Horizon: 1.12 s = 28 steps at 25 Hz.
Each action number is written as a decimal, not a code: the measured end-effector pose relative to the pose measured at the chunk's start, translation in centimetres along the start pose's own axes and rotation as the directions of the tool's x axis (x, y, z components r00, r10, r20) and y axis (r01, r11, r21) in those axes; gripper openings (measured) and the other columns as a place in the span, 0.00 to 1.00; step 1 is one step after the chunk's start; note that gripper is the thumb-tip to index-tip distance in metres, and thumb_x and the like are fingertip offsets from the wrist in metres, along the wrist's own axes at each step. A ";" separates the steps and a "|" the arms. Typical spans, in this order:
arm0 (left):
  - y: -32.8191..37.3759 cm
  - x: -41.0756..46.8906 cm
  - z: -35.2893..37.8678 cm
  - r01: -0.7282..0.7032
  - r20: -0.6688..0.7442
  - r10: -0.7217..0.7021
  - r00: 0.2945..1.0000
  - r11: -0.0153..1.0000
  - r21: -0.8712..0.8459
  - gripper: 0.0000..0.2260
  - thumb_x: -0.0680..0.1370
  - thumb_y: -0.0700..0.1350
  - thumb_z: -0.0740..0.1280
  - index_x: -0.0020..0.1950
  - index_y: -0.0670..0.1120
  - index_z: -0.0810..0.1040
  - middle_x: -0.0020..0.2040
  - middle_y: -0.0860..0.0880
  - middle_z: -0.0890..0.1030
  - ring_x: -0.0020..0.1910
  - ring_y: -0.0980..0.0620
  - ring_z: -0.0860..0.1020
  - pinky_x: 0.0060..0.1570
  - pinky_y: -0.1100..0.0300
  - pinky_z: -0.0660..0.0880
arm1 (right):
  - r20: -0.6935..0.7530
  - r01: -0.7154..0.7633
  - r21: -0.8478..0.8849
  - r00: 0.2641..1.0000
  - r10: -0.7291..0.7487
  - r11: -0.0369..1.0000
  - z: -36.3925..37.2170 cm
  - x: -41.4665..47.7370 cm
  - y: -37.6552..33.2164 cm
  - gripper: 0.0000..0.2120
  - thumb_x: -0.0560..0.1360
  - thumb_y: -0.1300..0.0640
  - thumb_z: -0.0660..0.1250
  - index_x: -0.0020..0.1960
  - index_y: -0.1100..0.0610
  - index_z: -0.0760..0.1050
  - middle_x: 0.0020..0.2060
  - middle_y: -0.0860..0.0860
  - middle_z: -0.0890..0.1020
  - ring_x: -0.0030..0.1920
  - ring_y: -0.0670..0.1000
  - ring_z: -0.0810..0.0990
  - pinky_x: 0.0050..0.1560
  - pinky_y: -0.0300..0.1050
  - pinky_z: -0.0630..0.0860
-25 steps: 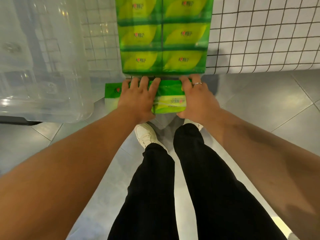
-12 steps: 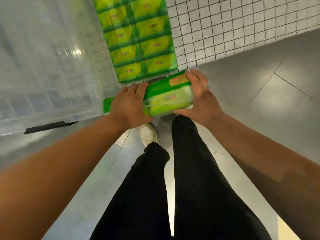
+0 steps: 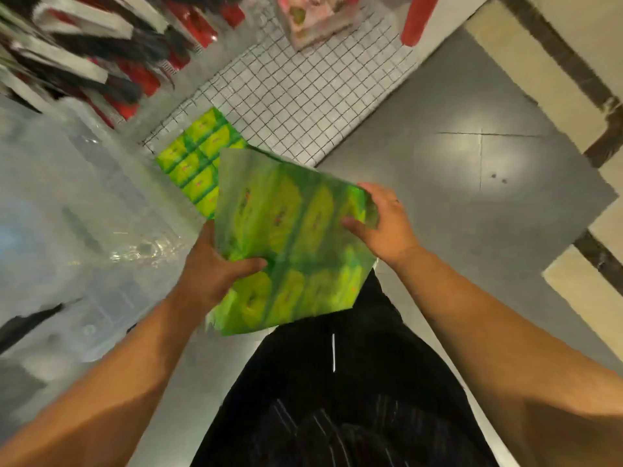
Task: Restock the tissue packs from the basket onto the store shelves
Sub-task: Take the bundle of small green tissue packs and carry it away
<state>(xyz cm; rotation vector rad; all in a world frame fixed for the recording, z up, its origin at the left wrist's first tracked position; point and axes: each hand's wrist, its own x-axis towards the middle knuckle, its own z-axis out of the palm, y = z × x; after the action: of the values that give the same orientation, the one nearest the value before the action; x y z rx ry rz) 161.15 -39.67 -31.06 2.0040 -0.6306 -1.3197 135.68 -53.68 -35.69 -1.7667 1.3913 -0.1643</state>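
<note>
I hold a large green tissue pack [image 3: 293, 237] flat in front of my waist, its broad face with yellow-green ovals turned up toward me. My left hand [image 3: 215, 267] grips its near left edge, thumb on top. My right hand [image 3: 381, 220] grips its far right corner, fingers curled round the wrapper. Behind the pack, another green tissue pack [image 3: 199, 156] leans against the low white wire-grid shelf [image 3: 303, 96]. The whole view is blurred by motion.
A clear plastic bin [image 3: 84, 214] fills the left side. Red, black and white goods [image 3: 101, 55] hang above it. A pink-wrapped pack [image 3: 313, 18] sits on the grid shelf. Grey floor tiles [image 3: 472, 170] spread to the right, with beige ones further out.
Both hands lifted the green pack off the floor and turned its broad face upward. My view swung up and to the right, and the shelf now appears further away.
</note>
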 end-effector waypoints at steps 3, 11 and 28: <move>2.9 -3.5 0.3 0.041 0.157 -0.005 0.988 0.974 -0.222 0.43 0.49 0.49 0.84 0.62 0.46 0.74 0.55 0.43 0.83 0.51 0.43 0.83 0.45 0.46 0.81 | -0.110 -0.207 -0.149 0.975 0.192 0.967 -4.2 -6.3 3.0 0.50 0.64 0.28 0.68 0.78 0.47 0.53 0.77 0.58 0.54 0.75 0.60 0.57 0.73 0.61 0.59; 8.0 -11.6 9.5 0.127 0.388 -0.030 0.921 0.965 -0.228 0.20 0.68 0.36 0.68 0.60 0.41 0.77 0.47 0.46 0.85 0.40 0.48 0.84 0.36 0.55 0.81 | -0.139 -0.298 0.750 0.801 0.582 0.590 -12.1 -23.6 11.0 0.42 0.63 0.40 0.78 0.71 0.54 0.67 0.62 0.53 0.79 0.58 0.51 0.80 0.60 0.54 0.76; 13.2 -34.7 53.2 -0.088 0.809 -0.127 0.574 0.973 0.214 0.25 0.66 0.45 0.75 0.61 0.43 0.76 0.45 0.45 0.86 0.40 0.47 0.85 0.33 0.55 0.80 | -0.410 0.080 0.910 0.310 0.858 0.407 -25.8 -63.5 31.7 0.37 0.62 0.48 0.81 0.67 0.54 0.70 0.54 0.49 0.82 0.51 0.48 0.82 0.49 0.45 0.80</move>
<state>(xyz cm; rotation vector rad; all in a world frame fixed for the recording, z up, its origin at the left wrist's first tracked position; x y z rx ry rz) 98.27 -37.94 -15.15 1.4360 -1.2295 -2.3053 74.21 -14.12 -16.75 -0.2020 1.9882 -1.3898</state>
